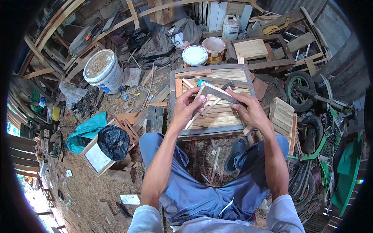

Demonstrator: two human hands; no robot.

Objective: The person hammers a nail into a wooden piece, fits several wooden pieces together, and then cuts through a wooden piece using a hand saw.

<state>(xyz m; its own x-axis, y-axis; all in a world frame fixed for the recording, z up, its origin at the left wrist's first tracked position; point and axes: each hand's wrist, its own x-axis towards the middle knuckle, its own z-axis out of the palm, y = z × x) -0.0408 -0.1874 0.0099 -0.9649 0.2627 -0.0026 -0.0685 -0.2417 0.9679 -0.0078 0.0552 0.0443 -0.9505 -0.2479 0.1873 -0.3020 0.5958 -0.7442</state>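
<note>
Over the slatted wooden tabletop [232, 73], the left hand [185, 110], half closed, pinches a narrow wooden stick [200, 92]; the right hand [250, 111] curls firmly around a dark flat strip [218, 93], which could slip and nick the left thumb

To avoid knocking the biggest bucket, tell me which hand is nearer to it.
Left. The left hand is to the right of the bucket; the right hand is farther right, beyond the left.
</note>
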